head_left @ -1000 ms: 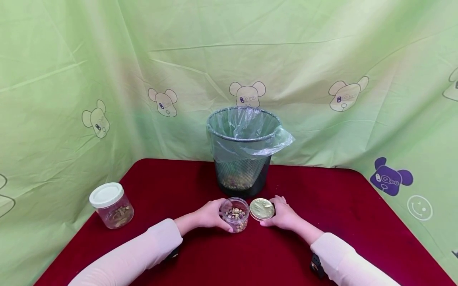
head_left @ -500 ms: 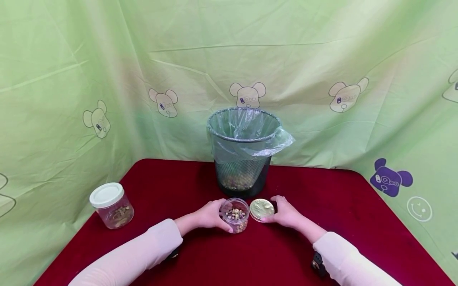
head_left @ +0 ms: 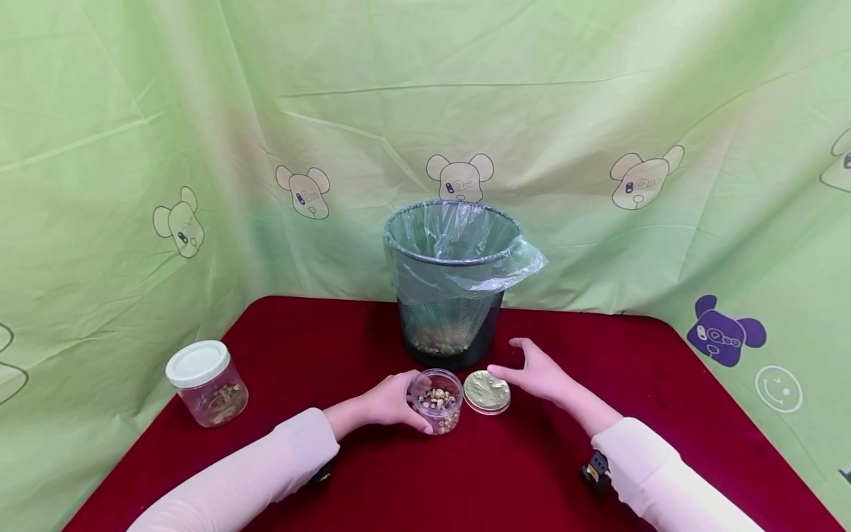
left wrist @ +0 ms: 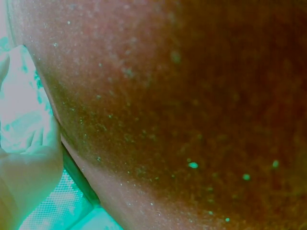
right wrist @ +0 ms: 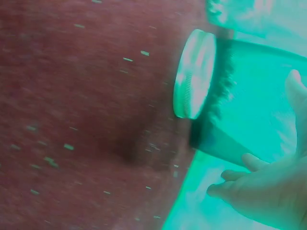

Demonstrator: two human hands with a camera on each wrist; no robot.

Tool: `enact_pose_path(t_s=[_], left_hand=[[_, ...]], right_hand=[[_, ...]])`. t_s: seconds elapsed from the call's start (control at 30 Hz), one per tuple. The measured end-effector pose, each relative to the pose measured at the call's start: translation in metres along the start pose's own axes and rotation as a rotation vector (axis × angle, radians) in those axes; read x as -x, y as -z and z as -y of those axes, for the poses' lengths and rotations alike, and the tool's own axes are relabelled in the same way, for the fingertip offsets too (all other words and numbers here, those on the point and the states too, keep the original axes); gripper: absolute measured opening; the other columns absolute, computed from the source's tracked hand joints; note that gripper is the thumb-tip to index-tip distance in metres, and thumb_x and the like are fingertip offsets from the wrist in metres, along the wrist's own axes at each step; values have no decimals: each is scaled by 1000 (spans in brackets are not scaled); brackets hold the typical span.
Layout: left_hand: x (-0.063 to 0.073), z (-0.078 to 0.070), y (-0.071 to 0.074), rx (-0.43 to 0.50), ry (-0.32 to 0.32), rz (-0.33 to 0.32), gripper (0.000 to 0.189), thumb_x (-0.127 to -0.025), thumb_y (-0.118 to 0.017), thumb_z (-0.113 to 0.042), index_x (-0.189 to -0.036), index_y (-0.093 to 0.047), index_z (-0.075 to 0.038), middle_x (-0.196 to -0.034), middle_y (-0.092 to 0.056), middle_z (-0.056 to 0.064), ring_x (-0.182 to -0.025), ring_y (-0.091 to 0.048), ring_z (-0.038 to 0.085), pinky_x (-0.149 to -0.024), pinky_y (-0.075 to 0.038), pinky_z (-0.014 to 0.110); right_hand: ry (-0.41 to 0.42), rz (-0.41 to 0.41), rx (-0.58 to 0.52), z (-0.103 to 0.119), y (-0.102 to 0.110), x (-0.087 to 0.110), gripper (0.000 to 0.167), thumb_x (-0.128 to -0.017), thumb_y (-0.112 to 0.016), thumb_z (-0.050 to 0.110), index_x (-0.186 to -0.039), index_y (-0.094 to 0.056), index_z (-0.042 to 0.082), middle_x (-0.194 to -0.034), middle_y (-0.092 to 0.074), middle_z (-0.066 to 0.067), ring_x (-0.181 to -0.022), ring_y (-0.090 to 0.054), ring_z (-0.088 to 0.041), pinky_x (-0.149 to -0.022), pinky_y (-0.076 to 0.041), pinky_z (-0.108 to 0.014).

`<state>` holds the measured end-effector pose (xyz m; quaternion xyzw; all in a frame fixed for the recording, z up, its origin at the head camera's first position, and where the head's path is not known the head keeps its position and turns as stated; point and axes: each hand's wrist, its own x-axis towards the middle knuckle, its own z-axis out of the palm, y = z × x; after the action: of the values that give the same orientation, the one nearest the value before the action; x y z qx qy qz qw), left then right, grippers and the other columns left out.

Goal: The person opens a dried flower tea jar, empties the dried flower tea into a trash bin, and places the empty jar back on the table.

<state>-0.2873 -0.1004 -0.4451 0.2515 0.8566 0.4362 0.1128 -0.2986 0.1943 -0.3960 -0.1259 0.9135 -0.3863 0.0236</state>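
Note:
A small clear plastic jar [head_left: 439,414] without its lid stands on the red cloth, partly filled with small brownish dried pieces. My left hand [head_left: 394,401] grips its left side, thumb in front and fingers behind. Just right of the jar lies a gold-coloured round lid [head_left: 487,391], flat on the cloth. Above and to the right of that lid is my right hand [head_left: 541,373], thumb and fingers spread apart with nothing between them. The right wrist view shows the lid [right wrist: 195,74] apart from the hand [right wrist: 268,187].
Behind the jar stands a black mesh bin [head_left: 452,310] with a clear plastic liner over its rim. A larger jar with a white lid [head_left: 198,363] stands at the left edge of the red-covered table [head_left: 319,332]. A green printed curtain [head_left: 359,89] encloses the back and sides.
My right hand has let go of the gold lid, rising and moving right, away from it. The lid stays on the cloth. The left hand and jar have not moved.

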Motion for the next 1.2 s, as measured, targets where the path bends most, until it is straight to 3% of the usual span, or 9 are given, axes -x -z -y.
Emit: enact_pose_path(t_s=[0.57, 0.93, 1.2], left_hand=[[0, -2, 1, 0, -12, 7, 72, -65, -91, -18, -123, -54, 3, -125, -61, 11, -116, -57, 21, -94, -46, 28], [2, -2, 1, -1, -16, 12, 72, -65, -91, -17, -123, -54, 3, -125, -61, 12, -116, -57, 22, -93, -47, 27], [2, -3, 2, -3, -12, 13, 70, -66, -91, -18, -122, -54, 1, -126, -61, 12, -117, -56, 21, -94, -46, 27]], right_hand=[[61, -186, -173, 41, 56, -10, 92, -89, -70, 35, -151, -14, -4, -155, -19, -25, -142, -18, -41, -112, -21, -52], [150, -289, -289, 57, 76, -20, 89, -90, -69, 28, -150, -13, -6, -156, -16, -26, -144, -11, -35, -116, -13, -46], [182, -334, -296, 76, 97, -34, 85, -96, -56, 40, -152, -10, -3, -158, -13, -22, -145, -8, -35, -116, -11, -46]])
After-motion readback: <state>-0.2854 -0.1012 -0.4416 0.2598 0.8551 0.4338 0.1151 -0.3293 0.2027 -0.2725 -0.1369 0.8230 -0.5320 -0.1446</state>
